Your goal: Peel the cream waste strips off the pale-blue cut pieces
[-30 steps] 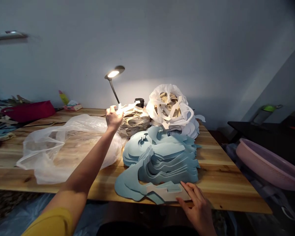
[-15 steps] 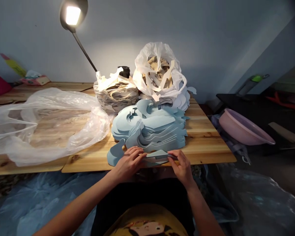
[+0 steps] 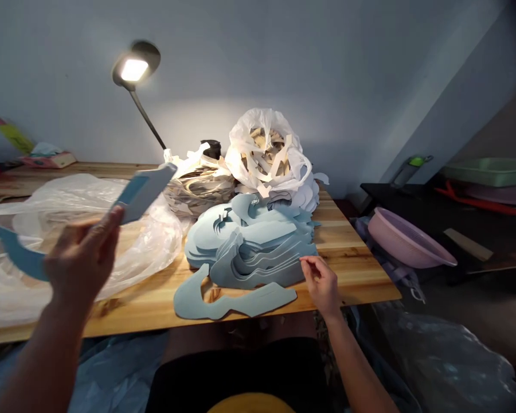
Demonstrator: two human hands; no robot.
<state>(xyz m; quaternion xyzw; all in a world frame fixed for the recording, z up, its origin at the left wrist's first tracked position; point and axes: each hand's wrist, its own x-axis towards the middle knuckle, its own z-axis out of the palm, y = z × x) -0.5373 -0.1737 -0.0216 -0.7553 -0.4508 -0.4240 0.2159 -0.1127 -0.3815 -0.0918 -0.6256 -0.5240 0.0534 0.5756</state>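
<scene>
My left hand (image 3: 83,252) is raised over the left of the table, closed on a curved pale blue cut-out piece (image 3: 148,189). One end of that piece shows its grey-white face; the other curls out left of the wrist. On the right, my right hand (image 3: 324,284) has thumb and fingers pinched at the right edge of a pile of pale blue cut-out pieces (image 3: 249,235); whether anything is between the fingertips I cannot tell. A single curved pale blue piece (image 3: 236,302) lies flat at the table's front edge, in front of the pile.
Behind the pile stand a white plastic bag of offcuts (image 3: 264,149) and a clear bag of stacked pieces (image 3: 200,192). A crumpled clear plastic bag (image 3: 155,235) covers the table's left. A lit desk lamp (image 3: 137,63) leans above. A pink basin (image 3: 408,238) sits at right.
My left hand has lifted a pale blue piece up and to the left, away from the front edge. My right hand has let go of it and is now at the pile's edge.
</scene>
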